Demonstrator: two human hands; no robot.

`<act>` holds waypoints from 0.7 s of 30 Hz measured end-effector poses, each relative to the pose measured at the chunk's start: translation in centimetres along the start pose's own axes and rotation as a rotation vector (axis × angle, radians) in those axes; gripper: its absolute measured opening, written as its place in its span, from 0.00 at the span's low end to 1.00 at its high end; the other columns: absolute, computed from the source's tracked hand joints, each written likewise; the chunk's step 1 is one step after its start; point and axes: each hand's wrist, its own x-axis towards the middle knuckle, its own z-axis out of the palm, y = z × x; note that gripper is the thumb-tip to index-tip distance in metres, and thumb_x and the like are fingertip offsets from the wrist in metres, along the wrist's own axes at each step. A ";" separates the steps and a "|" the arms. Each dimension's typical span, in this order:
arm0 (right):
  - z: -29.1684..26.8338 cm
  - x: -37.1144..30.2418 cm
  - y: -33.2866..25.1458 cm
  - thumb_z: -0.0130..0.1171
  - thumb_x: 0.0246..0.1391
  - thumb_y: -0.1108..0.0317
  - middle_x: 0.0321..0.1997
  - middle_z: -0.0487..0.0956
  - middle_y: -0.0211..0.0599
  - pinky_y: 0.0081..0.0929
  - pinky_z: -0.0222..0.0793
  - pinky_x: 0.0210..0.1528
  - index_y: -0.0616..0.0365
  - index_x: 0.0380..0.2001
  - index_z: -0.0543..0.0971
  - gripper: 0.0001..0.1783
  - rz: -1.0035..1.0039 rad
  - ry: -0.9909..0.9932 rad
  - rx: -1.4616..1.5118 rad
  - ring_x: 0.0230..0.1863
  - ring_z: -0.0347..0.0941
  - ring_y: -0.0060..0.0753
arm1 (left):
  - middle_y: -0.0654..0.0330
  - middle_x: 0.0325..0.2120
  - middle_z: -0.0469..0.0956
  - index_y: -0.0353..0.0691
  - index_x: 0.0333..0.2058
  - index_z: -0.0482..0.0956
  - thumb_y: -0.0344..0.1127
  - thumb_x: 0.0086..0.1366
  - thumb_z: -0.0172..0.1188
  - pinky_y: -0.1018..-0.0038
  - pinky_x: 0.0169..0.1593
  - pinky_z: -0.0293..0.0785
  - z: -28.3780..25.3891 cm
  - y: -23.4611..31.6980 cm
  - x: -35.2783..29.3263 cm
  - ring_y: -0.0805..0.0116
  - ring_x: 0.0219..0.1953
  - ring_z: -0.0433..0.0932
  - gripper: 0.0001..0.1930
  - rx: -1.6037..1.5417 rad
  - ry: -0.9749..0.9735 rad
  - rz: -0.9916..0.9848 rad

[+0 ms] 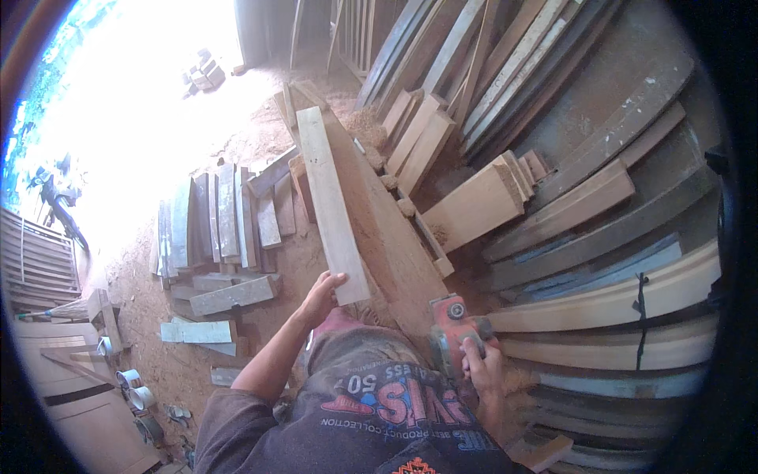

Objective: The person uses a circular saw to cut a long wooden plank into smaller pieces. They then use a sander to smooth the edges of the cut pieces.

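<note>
A long pale wooden board (pixel 328 189) stretches away from me, lying along the left side of a wide plank bench (pixel 395 245). Its near end is gripped by my left hand (pixel 322 296), with the thumb on the top face and the other fingers going under the edge. My right hand (pixel 483 367) is wrapped round the handle of a red and grey electric hand planer (pixel 454 328). The planer is beside the near right end of the bench, apart from the board. Its underside is hidden.
Short offcuts (pixel 225 213) are laid out on the dusty floor at left. Thick beams (pixel 474 201) and long planks (pixel 608 296) crowd the right side. Sawdust heaps (pixel 367 126) lie beside the bench. Paneled doors (pixel 87 419) and tape rolls (pixel 138 395) are at lower left.
</note>
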 end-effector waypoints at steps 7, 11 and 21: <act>0.1 3.3 1.4 0.63 0.72 0.42 0.19 0.78 0.27 0.30 0.70 0.25 0.59 0.29 0.85 0.30 -0.067 -0.106 -0.111 0.20 0.75 0.23 | 0.51 0.73 0.69 0.44 0.80 0.52 0.70 0.75 0.56 0.51 0.72 0.69 7.5 5.3 -2.9 0.57 0.72 0.71 0.49 -0.093 -0.042 0.342; 0.5 4.8 1.7 0.63 0.73 0.47 0.18 0.75 0.26 0.24 0.64 0.19 0.64 0.35 0.84 0.26 -0.160 -0.132 -0.155 0.17 0.70 0.18 | 0.48 0.70 0.70 0.40 0.82 0.38 0.51 0.76 0.66 0.57 0.62 0.76 11.4 11.9 -3.8 0.59 0.67 0.76 0.53 -0.091 -0.148 0.630; 0.8 4.8 1.2 0.64 0.73 0.50 0.18 0.76 0.27 0.25 0.66 0.19 0.64 0.35 0.84 0.24 -0.123 -0.187 0.015 0.16 0.70 0.19 | 0.53 0.62 0.78 0.38 0.80 0.49 0.38 0.79 0.64 0.63 0.60 0.80 14.7 17.4 -4.3 0.65 0.58 0.83 0.41 -0.016 -0.024 0.704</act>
